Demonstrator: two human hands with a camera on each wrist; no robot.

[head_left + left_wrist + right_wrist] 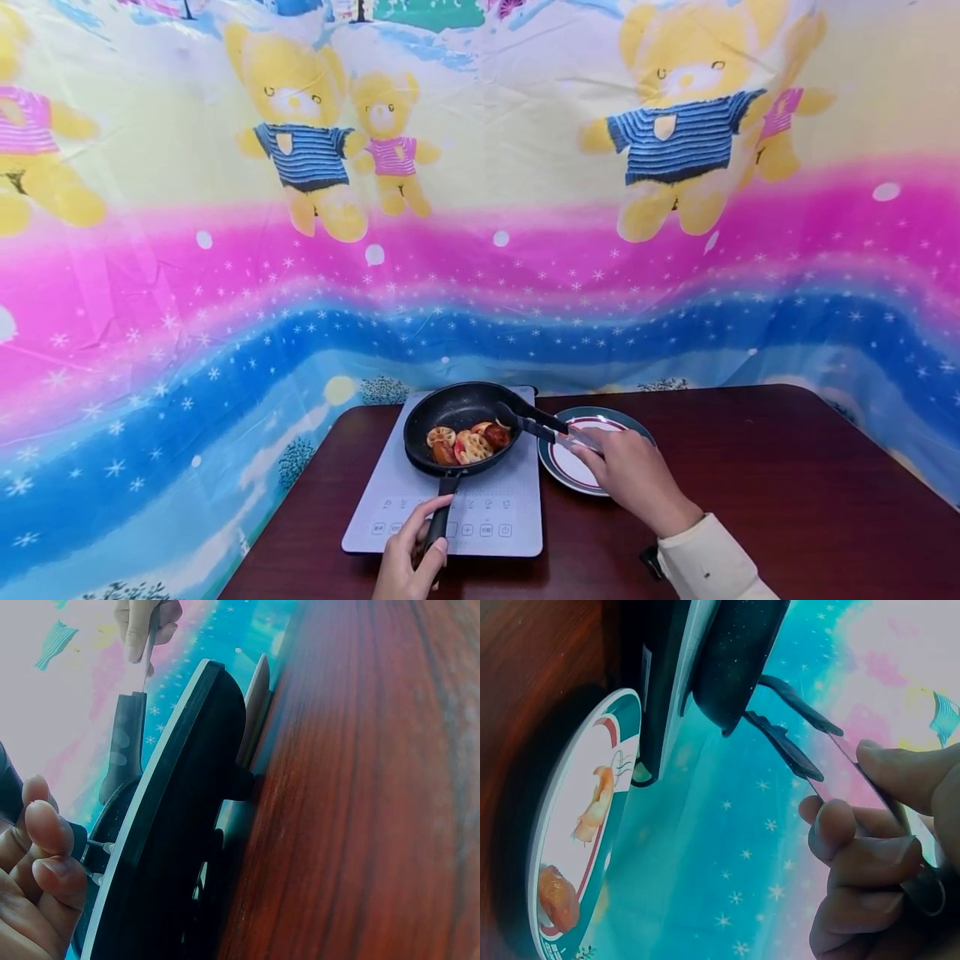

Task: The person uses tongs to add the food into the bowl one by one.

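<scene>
My left hand (408, 550) grips the black handle (438, 525) of a frying pan (457, 404). In the pan are lotus root slices (474, 448) and several reddish-brown food pieces (444, 453). My right hand (637, 477) holds a pair of tongs (555, 432) with dark tips and metal arms. Its tips reach over the pan's right rim, by the food. In the right wrist view the tongs' arms stand apart, and the pan's wall hides the tips' ends. Below my right hand lies a round plate (558, 471) with a green rim.
Under the pan lies a white induction cooktop (375, 533) with touch buttons along its front. On the plate are a pale orange food piece (596, 806) and a brown one (559, 898). A dark wooden table (787, 483) carries everything; a bear-print curtain (487, 167) hangs behind.
</scene>
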